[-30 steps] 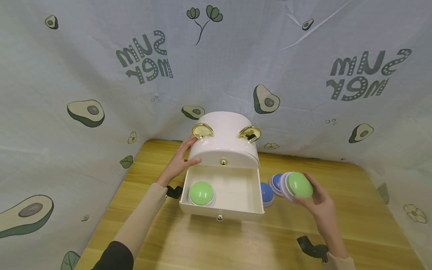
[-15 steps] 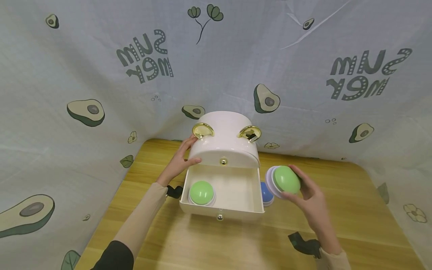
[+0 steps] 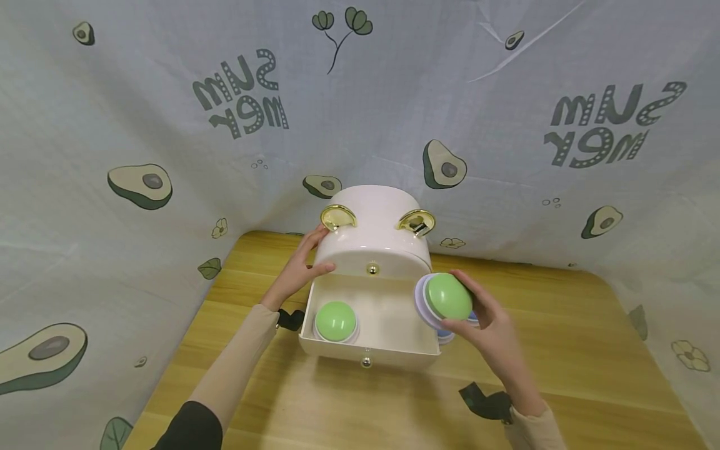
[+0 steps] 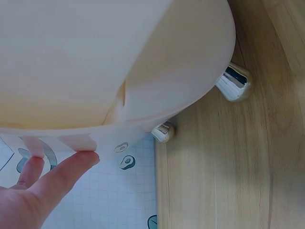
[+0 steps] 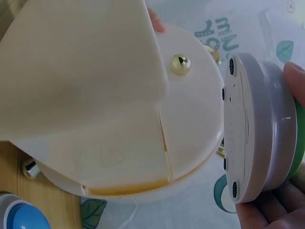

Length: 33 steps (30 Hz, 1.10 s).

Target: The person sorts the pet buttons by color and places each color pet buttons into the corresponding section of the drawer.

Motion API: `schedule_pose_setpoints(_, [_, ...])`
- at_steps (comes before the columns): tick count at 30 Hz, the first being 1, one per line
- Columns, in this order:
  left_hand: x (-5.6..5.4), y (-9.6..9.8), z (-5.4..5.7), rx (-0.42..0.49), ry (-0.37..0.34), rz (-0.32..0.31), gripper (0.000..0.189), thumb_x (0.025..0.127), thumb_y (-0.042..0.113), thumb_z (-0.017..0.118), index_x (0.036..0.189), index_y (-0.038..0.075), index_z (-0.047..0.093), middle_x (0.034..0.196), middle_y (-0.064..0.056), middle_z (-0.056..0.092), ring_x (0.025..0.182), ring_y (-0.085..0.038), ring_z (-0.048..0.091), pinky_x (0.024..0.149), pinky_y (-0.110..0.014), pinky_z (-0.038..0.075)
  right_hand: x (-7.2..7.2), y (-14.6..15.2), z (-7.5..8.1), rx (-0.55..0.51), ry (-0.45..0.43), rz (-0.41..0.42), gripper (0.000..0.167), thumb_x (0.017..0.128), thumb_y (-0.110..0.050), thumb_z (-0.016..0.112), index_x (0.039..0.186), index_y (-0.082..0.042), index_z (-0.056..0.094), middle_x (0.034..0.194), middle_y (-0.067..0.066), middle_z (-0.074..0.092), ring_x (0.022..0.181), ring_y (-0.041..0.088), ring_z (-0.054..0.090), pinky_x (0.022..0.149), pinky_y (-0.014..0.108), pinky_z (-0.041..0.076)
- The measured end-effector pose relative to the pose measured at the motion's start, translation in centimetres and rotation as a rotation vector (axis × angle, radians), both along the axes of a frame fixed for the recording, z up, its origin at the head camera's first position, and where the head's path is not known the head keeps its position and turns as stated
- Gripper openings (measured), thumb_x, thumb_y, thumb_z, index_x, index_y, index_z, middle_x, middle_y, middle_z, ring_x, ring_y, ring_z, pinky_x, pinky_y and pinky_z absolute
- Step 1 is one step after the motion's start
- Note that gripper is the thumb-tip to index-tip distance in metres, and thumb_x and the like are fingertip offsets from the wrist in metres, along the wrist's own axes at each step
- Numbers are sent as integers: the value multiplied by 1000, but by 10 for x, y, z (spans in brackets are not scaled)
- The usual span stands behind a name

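Note:
In the head view a white rounded box [image 3: 374, 244] with two gold ears stands on the table, its lower drawer [image 3: 388, 319] pulled out. Inside the drawer's left front corner sits a green-domed push button [image 3: 335, 322]. My left hand [image 3: 298, 270] rests against the box's left side, thumb at the front edge and fingers extended. With fingers and thumb, my right hand [image 3: 495, 334] grips another green-domed push button [image 3: 448, 297], tilted above the drawer's right side. The right wrist view shows that button's flat underside [image 5: 240, 129] with small dark feet, facing the box.
Blue-domed push buttons lie on the table [image 3: 562, 337] right of the drawer, one blue button [image 3: 445, 336] mostly hidden by the held one. Gold feet [image 4: 233, 82] lift the box off the tabletop. A patterned cloth [image 3: 360, 125] hangs right behind it.
My right hand has carried the green push button leftward, from beside the blue ones to over the drawer's right edge. My left hand, the box and the drawer look unmoved.

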State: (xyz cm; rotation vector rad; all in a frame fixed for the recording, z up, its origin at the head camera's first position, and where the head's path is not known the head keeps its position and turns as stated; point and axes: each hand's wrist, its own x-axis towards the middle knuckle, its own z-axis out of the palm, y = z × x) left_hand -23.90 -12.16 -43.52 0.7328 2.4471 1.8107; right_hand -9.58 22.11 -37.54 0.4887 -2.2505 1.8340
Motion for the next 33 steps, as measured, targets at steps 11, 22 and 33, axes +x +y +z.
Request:
schedule_pose_setpoints(11, [1,-1,0,-2,5,-4,80,84,47,70,150,24,30,158,4,12,137,-30,26,91,-55,45,-3,-33,-14,92,-32,46,76,75,3,78,143,-9,45,143,10,44,130,9,38,105,16,27])
schedule_pose_setpoints(22, [1,0,-1,6,2,2,78,85,43,71,150,24,32,158,5,13,136,-29,27,90,-53,46,-8,-48,-20,292,-64,28,83,71,-14,85,143,-10,45,144,8,45,131,26,39,105,32,32])
schedule_pose_setpoints(33, [2,1,0,8,-1,1,76,87,32,71,150,23,31,158,4,13,137,-28,25,90,-51,47,-13,-48,-20,319,29,57,73,77,-8,79,142,-9,46,142,11,47,134,34,36,105,57,27])
